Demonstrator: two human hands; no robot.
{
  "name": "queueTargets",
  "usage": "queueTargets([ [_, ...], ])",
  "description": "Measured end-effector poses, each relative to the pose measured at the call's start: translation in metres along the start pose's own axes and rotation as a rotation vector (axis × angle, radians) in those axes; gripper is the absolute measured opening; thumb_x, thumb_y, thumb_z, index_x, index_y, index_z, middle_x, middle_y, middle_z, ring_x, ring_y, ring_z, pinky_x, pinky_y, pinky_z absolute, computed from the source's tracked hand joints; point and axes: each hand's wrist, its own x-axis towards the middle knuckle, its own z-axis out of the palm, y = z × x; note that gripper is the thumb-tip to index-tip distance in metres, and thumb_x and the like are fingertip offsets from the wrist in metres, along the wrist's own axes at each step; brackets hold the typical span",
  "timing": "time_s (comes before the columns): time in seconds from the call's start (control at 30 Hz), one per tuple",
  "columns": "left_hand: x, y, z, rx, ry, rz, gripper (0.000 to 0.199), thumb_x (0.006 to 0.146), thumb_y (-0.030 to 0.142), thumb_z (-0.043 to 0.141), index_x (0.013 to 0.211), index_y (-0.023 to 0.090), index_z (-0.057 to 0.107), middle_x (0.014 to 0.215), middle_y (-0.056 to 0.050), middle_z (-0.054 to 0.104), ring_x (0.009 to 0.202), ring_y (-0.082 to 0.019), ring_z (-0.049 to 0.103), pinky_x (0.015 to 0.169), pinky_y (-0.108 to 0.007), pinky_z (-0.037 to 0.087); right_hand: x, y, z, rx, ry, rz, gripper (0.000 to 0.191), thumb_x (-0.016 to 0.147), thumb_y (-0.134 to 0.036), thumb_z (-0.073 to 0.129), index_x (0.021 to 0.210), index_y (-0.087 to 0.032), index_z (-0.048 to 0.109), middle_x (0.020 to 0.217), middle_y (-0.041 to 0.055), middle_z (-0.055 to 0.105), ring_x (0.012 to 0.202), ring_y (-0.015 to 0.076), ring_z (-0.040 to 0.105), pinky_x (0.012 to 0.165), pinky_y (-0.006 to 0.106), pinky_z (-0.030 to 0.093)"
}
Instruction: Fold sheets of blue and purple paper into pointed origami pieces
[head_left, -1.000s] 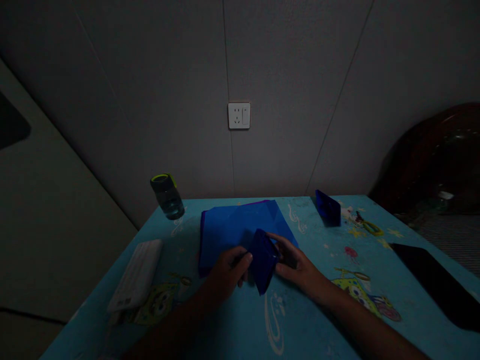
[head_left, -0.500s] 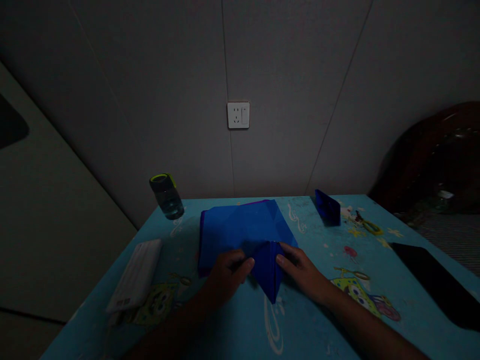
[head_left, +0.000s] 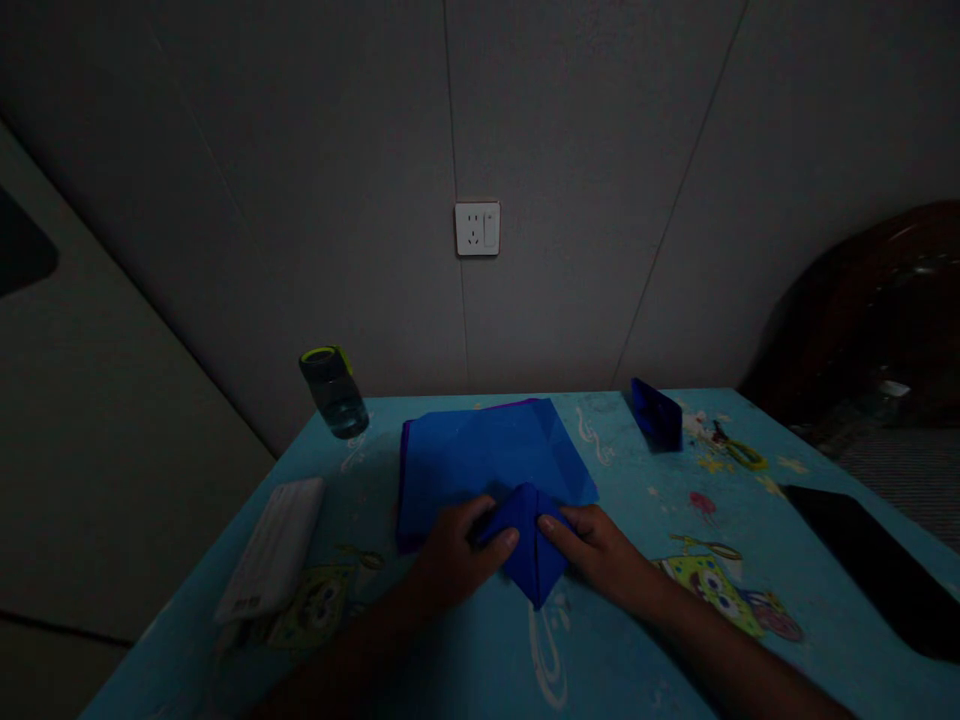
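A dark blue folded paper (head_left: 529, 560), diamond-shaped with a seam down its middle, is held between my two hands above the table. My left hand (head_left: 466, 545) pinches its left corner, thumb on top. On the right side, my right hand (head_left: 592, 545) grips the paper with the thumb pressed near the seam and the fingers behind, partly hidden. Just beyond my hands lies a stack of blue sheets (head_left: 480, 450), with purple edges showing beneath. Another folded blue paper piece (head_left: 657, 415) stands at the table's back right.
A water bottle (head_left: 334, 392) stands at the back left. Nearer on the left lies a white packet (head_left: 274, 545). To the right are yellow-handled scissors (head_left: 744, 455) and a black flat object (head_left: 874, 570). The cartoon-patterned tablecloth (head_left: 615, 660) reaches a wall with a socket (head_left: 477, 229).
The folded paper has spread wider and shifted slightly left. My left thumb has moved further over it, and my right thumb now presses closer to the seam.
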Motion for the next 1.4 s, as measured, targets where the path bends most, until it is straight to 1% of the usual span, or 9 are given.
queueTargets([
  [0.17,-0.006,-0.006,0.005,0.062,0.057,-0.007,0.029,0.075,0.04,0.07,0.097,0.022,0.07,0.085,-0.005,0.069,0.082,-0.024,0.063,0.074,-0.032,0.048,0.0,0.002,0.001,-0.031,-0.055,-0.046,0.044,0.093,-0.05,0.048,0.068,-0.016,0.059,0.059,-0.0041,0.049,0.053,0.01,0.042,0.054,0.023,0.039],
  [0.3,-0.004,-0.002,0.004,-0.058,-0.124,-0.036,0.032,0.084,0.041,0.06,0.107,0.019,0.064,0.086,-0.005,0.069,0.069,-0.02,0.066,0.061,-0.028,0.051,0.0,-0.003,0.002,-0.053,-0.055,-0.06,0.043,0.094,-0.048,0.047,0.072,-0.016,0.064,0.062,-0.0021,0.057,0.056,0.0122,0.05,0.056,0.024,0.043],
  [0.4,-0.002,0.002,0.003,-0.176,-0.185,-0.073,0.034,0.086,0.041,0.058,0.112,0.018,0.059,0.085,-0.005,0.067,0.059,-0.016,0.064,0.051,-0.025,0.049,-0.001,-0.007,0.003,-0.082,-0.058,-0.077,0.042,0.095,-0.046,0.046,0.076,-0.016,0.068,0.068,0.0001,0.065,0.061,0.0146,0.057,0.06,0.026,0.045],
  [0.5,-0.003,0.006,0.002,-0.181,-0.209,-0.051,0.033,0.086,0.038,0.059,0.112,0.018,0.059,0.084,-0.004,0.067,0.058,-0.015,0.064,0.052,-0.025,0.049,-0.002,-0.007,0.002,-0.132,-0.055,-0.083,0.041,0.095,-0.046,0.046,0.079,-0.016,0.068,0.07,0.0013,0.066,0.063,0.016,0.058,0.06,0.026,0.045],
  [0.7,-0.005,0.01,0.001,0.015,-0.143,0.095,0.031,0.079,0.029,0.065,0.109,0.021,0.064,0.093,-0.005,0.072,0.085,-0.022,0.066,0.076,-0.031,0.049,0.0,-0.003,0.001,-0.246,0.014,-0.058,0.041,0.092,-0.049,0.05,0.069,-0.017,0.059,0.06,-0.003,0.048,0.057,0.0122,0.044,0.054,0.025,0.036],
  [1.07,-0.011,0.004,0.001,0.095,-0.196,0.038,0.044,0.076,0.042,0.067,0.115,0.022,0.058,0.103,-0.005,0.068,0.095,-0.025,0.061,0.084,-0.035,0.048,-0.001,-0.006,0.002,-0.283,0.018,-0.092,0.04,0.093,-0.046,0.047,0.065,-0.018,0.054,0.058,-0.0047,0.042,0.055,0.0106,0.041,0.052,0.023,0.033],
  [1.2,-0.011,-0.002,0.003,0.077,-0.16,0.04,0.041,0.077,0.043,0.065,0.112,0.022,0.059,0.096,-0.004,0.068,0.089,-0.024,0.062,0.081,-0.035,0.049,-0.001,-0.006,0.003,-0.304,0.076,-0.102,0.04,0.093,-0.045,0.049,0.064,-0.018,0.055,0.057,-0.0045,0.043,0.054,0.011,0.043,0.052,0.024,0.033],
  [1.33,-0.01,-0.003,0.004,0.03,-0.08,-0.075,0.053,0.073,0.044,0.066,0.119,0.019,0.054,0.113,-0.011,0.063,0.105,-0.03,0.058,0.092,-0.042,0.044,-0.001,-0.005,0.001,-0.276,0.156,-0.109,0.039,0.092,-0.045,0.048,0.068,-0.017,0.058,0.058,-0.0033,0.048,0.055,0.0119,0.045,0.054,0.024,0.035],
  [1.4,-0.008,0.001,0.002,-0.024,-0.036,-0.1,0.047,0.074,0.044,0.065,0.112,0.017,0.054,0.11,-0.012,0.063,0.103,-0.03,0.058,0.091,-0.043,0.044,-0.002,-0.006,-0.002,-0.243,0.207,-0.099,0.039,0.092,-0.046,0.048,0.068,-0.017,0.058,0.059,-0.0028,0.049,0.056,0.0122,0.046,0.054,0.024,0.036],
])
